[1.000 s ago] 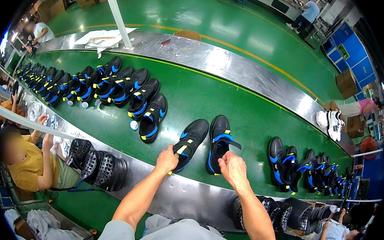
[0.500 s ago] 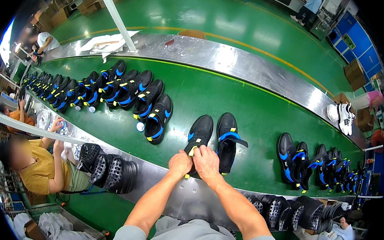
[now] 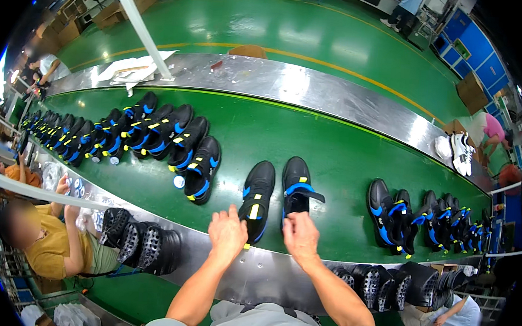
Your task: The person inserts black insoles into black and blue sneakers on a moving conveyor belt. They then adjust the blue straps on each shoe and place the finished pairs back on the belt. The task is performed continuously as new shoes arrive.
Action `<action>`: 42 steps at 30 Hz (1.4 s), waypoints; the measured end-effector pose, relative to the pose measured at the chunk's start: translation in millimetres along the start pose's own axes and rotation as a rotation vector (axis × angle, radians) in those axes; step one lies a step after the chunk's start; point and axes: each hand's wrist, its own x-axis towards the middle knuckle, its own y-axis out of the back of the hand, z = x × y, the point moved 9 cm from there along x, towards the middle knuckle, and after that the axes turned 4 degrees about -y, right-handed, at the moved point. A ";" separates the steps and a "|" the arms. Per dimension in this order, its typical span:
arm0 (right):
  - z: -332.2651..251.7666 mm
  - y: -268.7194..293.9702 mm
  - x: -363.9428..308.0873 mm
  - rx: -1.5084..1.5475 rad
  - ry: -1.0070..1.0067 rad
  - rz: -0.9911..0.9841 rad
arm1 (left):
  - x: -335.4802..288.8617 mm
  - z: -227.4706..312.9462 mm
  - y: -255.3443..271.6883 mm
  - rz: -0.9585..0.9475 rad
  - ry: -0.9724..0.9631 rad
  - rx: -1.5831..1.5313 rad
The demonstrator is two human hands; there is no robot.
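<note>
1. Note the left hand [image 3: 228, 233] with fingers loosely spread and closed around nothing, just left of the left shoe [image 3: 261, 181] at its heel end. Cannot tell for sure about contact at the thumb.

2. Note the right hand [image 3: 302, 237] with fingers curled narrow over the heel end of the right shoe [image 3: 297, 167]. Cannot tell — with fingertips half lost against the dark opening — whether pinching the collar or merely touching it.

3. Find the black strap [image 3: 311, 195] just beyond the right fingertips and a little to the right, standing out loose from the right shoe. Probably best to handle it by the free end, clear of the opening, without dragging at the root.

4. Steady the right shoe lightly from the heel; with too hard a push, likely to skid away from the fingers over the green surface [image 3: 344, 168].

5. Just right of the left fingers, see the yellow tab [image 3: 255, 211] lying along the middle of the left shoe, with no loose strap sticking out there. Brush past without tugging it askew.

6. Hold both toes pointing away from the fingers, with the narrow gap between preserved — easier for comparing the pair.
</note>
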 end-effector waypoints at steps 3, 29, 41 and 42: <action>46.7 25.6 10.1 -0.213 -0.233 -0.019 | -7.7 56.0 23.8 0.331 -0.301 -0.349; 49.6 -6.3 56.5 -0.170 0.309 -0.429 | 75.0 85.3 -104.1 -0.039 0.002 -0.734; 35.0 -16.9 47.9 -0.497 0.530 -0.631 | 55.5 93.6 -107.1 0.192 -0.068 -0.611; 32.8 -20.0 43.4 -0.503 0.541 -0.574 | 50.2 92.9 -105.8 0.200 -0.079 -0.629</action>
